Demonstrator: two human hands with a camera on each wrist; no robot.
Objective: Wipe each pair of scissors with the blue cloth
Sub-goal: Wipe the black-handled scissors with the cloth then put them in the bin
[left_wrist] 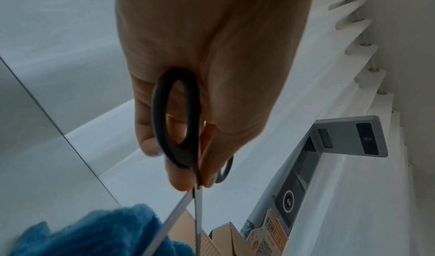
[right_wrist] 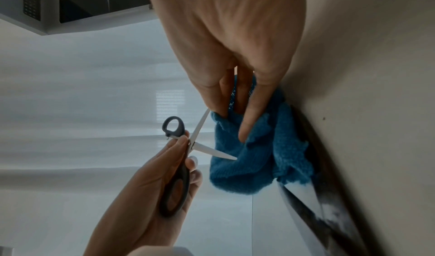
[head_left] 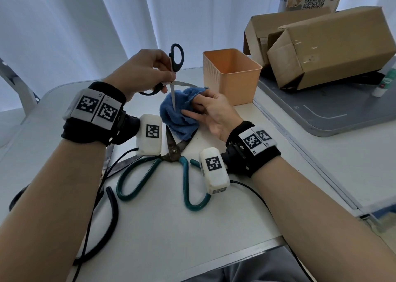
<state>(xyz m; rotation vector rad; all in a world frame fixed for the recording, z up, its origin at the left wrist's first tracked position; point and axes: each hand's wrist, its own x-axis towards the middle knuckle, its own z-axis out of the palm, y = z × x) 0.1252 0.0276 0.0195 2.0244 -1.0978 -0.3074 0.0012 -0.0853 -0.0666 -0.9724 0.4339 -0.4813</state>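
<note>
Two blades of the black-handled scissors (head_left: 174, 74) stand spread wide, pinched near the pivot by the left hand (head_left: 141, 72), fingers curled round the handles. At its 4 o'clock, the right hand (head_left: 214, 112) bunches the blue cloth (head_left: 177, 112), one blade tip touching it. Green-handled scissors (head_left: 171, 153) lie open on the table (head_left: 171, 228) at 6 o'clock of the cloth; an orange bin (head_left: 231, 76) stands at its 2 o'clock.

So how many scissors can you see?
3. The black-handled scissors are in the left hand; green-handled scissors lie under the blue cloth; a third pair is half hidden.
</note>
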